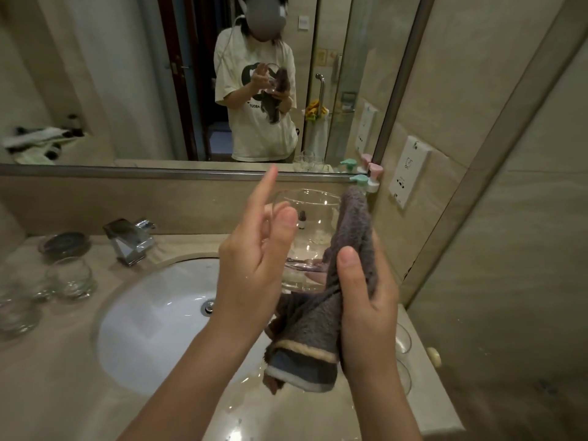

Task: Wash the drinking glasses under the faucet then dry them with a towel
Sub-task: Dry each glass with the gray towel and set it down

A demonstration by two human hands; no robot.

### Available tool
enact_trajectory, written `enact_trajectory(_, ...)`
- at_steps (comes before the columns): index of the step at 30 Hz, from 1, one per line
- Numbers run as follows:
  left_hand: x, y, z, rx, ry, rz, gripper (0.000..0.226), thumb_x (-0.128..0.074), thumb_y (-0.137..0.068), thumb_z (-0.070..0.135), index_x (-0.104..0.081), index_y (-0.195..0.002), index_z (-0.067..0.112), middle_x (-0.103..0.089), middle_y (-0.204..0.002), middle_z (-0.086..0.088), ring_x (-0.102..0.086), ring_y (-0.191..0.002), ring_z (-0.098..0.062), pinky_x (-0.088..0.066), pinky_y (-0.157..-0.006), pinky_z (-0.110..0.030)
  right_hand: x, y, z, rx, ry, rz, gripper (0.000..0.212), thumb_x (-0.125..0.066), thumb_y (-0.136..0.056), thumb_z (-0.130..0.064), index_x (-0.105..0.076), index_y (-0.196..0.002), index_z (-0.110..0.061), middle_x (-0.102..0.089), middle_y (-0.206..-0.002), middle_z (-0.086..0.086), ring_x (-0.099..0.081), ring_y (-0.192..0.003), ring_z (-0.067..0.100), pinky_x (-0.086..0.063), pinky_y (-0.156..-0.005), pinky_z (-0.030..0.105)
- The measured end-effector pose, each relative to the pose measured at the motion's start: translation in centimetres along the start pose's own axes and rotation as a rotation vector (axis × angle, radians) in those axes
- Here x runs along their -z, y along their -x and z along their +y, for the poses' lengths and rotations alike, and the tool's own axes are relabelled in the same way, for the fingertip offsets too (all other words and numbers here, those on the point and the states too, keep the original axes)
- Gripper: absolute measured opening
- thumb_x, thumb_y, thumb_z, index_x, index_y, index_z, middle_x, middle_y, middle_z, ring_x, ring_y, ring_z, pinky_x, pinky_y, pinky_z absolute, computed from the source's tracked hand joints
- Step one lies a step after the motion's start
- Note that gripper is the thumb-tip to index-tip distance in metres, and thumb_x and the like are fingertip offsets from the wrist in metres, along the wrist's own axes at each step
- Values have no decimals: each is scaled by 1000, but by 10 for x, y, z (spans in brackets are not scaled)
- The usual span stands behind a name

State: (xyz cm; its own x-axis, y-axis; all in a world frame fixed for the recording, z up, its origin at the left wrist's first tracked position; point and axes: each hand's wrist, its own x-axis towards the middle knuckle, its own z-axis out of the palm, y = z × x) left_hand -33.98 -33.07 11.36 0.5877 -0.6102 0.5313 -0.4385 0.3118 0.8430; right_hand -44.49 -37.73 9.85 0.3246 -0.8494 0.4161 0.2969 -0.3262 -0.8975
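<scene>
Your two forearms reach up from the bottom edge. Your right hand (366,300) grips a grey towel (321,316) against the side of a clear drinking glass (305,230), held above the sink (152,316). Your left hand (254,249) steadies the glass, thumb on its wall, forefinger straight. You appear mid-drying. Several glasses (71,278) wait left of the basin; whether washed, you cannot tell. More at the right edge are partly hidden.

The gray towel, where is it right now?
The gray towel is right of centre in the head view, held in the right hand against the glass, above the sink.
</scene>
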Motion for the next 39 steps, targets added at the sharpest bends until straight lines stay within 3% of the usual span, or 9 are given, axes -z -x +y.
enact_trajectory(7,-6,-1,12,56,88,-19,57,-65,-69,57,-43,-122,52,-59,-126,11,-61,-112,-3,-51,-93,-22,-4,5,1,90,60,-4,57,-52,-87,-44,-49,-140,-23,-54,-141,-4,-48,-132,12,-42,-109,43)
enact_trajectory(11,-4,-6,10,141,374,-205,73,-77,-64,53,-48,-129,41,-65,-125,-2,-61,-119,-14,-53,-93,-26,2,3,-4,-110,-260,1,47,-67,-75,-53,-67,-117,-33,-69,-118,-3,-66,-110,16,-56,-85,29)
enact_trajectory(13,-7,-5,7,192,481,-270,81,-80,-60,62,-50,-131,40,-66,-126,-3,-61,-120,-21,-51,-99,-32,4,5,-4,-181,-362,10,60,-75,-68,-61,-67,-119,-30,-68,-122,1,-65,-112,19,-56,-84,29)
enact_trajectory(17,-9,-2,5,91,230,-215,67,-57,-71,79,-47,-132,54,-59,-130,10,-57,-122,-6,-49,-97,-21,8,8,0,-220,-375,105,74,-78,-61,-62,-64,-123,-24,-68,-123,0,-64,-114,19,-56,-87,34)
enact_trajectory(20,-12,6,7,-45,44,-131,46,-42,-91,62,-41,-136,54,-56,-131,22,-56,-122,-7,-48,-101,-34,13,7,1,-153,-209,129,56,-65,-69,-54,-65,-118,-25,-69,-118,-4,-64,-112,17,-50,-99,47)
enact_trajectory(23,-16,13,13,-22,70,-163,59,-48,-85,68,-28,-139,59,-47,-143,21,-51,-127,-1,-45,-104,-26,11,9,-6,-44,-95,109,54,-57,-76,-51,-60,-125,-27,-66,-126,-8,-60,-119,11,-47,-103,40)
enact_trajectory(29,-12,6,18,109,439,-227,79,-79,-61,63,-45,-132,56,-61,-132,4,-63,-118,-15,-53,-89,-22,13,12,-12,61,-22,67,59,-57,-82,-50,-51,-138,-30,-55,-140,-6,-51,-130,13,-44,-107,44)
enact_trajectory(34,-11,9,14,205,649,-280,89,-85,-54,62,-47,-134,49,-63,-132,-5,-62,-119,-26,-48,-103,-43,14,15,-16,-82,-212,46,47,-60,-70,-53,-65,-116,-44,-67,-122,-12,-62,-116,10,-53,-96,34)
enact_trajectory(39,-6,12,14,70,253,-158,67,-61,-71,76,-42,-134,58,-58,-135,9,-55,-124,-3,-46,-98,-17,12,14,-10,-97,-240,46,51,-60,-72,-50,-65,-119,-30,-70,-116,-7,-66,-110,15,-55,-87,31)
